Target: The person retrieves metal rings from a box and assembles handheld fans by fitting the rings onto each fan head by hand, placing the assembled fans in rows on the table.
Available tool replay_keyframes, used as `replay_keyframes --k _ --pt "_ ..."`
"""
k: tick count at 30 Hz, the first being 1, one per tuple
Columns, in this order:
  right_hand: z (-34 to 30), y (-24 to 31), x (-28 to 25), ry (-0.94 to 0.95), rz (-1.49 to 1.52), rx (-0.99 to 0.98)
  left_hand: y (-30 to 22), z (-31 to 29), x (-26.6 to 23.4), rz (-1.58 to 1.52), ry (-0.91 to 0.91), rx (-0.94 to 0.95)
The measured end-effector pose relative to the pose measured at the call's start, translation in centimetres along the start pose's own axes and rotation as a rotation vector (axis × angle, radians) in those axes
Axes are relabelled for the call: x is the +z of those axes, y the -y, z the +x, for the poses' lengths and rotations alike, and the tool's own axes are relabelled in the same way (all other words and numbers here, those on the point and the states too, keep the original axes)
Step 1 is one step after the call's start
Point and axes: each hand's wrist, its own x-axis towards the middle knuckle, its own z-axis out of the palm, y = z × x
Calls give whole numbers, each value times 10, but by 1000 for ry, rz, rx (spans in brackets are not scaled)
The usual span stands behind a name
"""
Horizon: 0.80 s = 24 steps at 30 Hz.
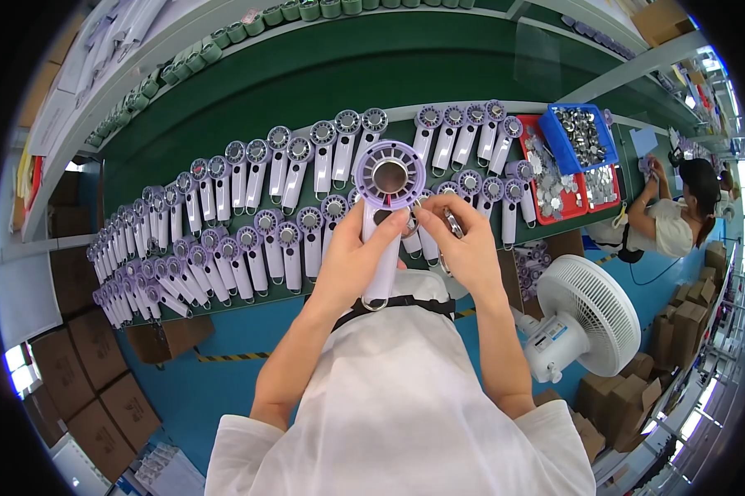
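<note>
the left hand (347, 260) wraps the handle of a lavender fan (380, 277) before the chest, thumb across its front, perhaps to steady the round head face-up; close beside it the right hand (474, 248) is curled on a shiny piece (452, 221) too small to identify; more fans (296, 178) lie in rows, probably for easy reach

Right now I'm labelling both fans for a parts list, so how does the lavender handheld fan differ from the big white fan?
The handheld fan is lavender; the big fan is white.
The handheld fan is much smaller than the big fan.
The handheld fan is gripped by the left hand; the big fan is untouched by the hands.
Both have round heads.
</note>
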Motion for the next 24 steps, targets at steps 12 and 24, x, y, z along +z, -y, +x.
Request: replay_keyframes --k 12,24 --pt "5 -3 -3 -39 43 -76 -1 2 -1 12 34 -12" --pt "-3 24 -34 -230 -23 -303 -3 8 -16 196 -13 -68"
